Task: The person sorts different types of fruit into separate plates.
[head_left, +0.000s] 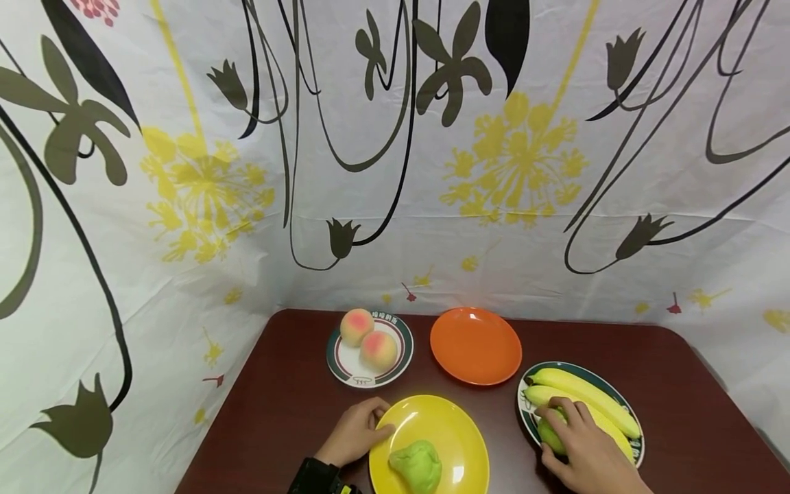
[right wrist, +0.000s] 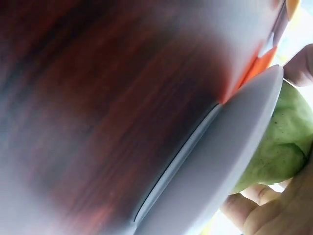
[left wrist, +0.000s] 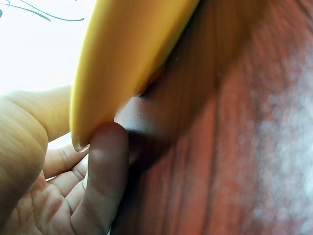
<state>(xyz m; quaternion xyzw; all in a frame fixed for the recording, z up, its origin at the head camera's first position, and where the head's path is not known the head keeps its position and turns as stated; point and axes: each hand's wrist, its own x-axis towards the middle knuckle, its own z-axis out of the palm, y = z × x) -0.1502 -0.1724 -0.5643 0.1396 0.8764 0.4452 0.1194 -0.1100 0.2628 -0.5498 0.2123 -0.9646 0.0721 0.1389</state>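
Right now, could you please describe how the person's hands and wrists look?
No gloves are worn. The left hand has a chunky black band at its wrist with a small yellow marking; no band or sleeve shows by the right hand.

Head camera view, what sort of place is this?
Probably a makeshift tabletop corner indoors, though the room itself is hidden. Patterned cloth hangs behind and beside a dark table, which holds plates, among them a yellow plate and an orange plate.
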